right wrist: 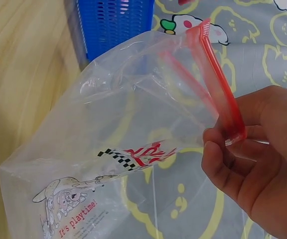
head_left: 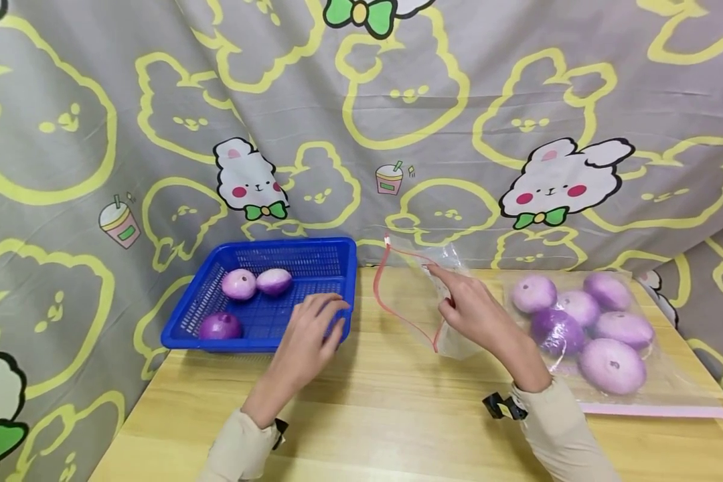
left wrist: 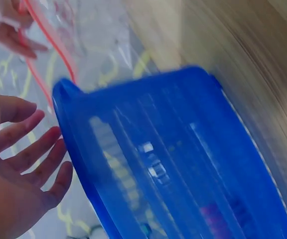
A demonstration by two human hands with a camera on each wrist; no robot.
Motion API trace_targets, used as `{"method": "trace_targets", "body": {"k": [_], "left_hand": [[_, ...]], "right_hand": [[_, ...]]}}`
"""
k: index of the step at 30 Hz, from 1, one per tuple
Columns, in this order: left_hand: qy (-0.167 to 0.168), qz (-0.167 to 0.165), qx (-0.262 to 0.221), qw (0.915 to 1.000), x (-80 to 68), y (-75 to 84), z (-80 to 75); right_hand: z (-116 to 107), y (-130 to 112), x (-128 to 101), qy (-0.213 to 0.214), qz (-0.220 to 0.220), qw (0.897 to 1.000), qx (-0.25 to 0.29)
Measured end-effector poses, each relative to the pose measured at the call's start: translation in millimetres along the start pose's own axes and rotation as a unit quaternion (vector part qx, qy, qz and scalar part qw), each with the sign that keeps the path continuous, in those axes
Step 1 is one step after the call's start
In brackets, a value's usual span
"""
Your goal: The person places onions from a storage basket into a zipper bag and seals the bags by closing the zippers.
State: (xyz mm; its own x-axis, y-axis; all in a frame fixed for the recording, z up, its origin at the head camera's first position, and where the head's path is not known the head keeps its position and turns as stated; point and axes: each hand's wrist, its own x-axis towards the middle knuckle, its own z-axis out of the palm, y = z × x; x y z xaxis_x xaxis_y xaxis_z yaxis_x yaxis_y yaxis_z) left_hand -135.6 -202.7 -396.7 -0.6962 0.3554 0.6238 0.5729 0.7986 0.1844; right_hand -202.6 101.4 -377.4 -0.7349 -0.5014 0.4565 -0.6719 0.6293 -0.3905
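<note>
Basket point(head_left: 331, 268), blue, sits at the left on the wooden surface point(head_left: 397, 415) with three onions point(head_left: 239, 284) inside; the left hand point(head_left: 310, 331) hovers at its near right corner, fingers point(left wrist: 29, 149) spread and holding nothing. Just right, the right hand point(head_left: 470, 308) holds an empty clear bag point(head_left: 410, 294) upright, fingers point(right wrist: 223, 169) pinching its red zip strip point(right wrist: 218, 94). Farthest right lies a full bag point(head_left: 669, 381) of onions.

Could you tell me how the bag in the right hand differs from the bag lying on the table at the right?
The held bag stands upright with its red zip mouth open and looks empty; the flat bag lies on the table with purple onions inside. The right hand pinches the held bag; nothing touches the flat bag. Both are clear plastic.
</note>
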Motion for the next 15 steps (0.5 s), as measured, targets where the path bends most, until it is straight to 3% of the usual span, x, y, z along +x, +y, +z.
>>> {"method": "trace_targets", "body": {"k": [7, 15], "left_hand": [[-0.001, -0.061, 0.007, 0.9981, -1.3, -39.0, -15.6], [-0.028, -0.087, 0.028, 0.9954, -2.7, -80.7, -26.4]], "right_hand": [[-4, 1, 0, -0.002, 0.006, 1.0, 0.004], [-9, 2, -2, -0.015, 0.033, 0.999, 0.025]]}}
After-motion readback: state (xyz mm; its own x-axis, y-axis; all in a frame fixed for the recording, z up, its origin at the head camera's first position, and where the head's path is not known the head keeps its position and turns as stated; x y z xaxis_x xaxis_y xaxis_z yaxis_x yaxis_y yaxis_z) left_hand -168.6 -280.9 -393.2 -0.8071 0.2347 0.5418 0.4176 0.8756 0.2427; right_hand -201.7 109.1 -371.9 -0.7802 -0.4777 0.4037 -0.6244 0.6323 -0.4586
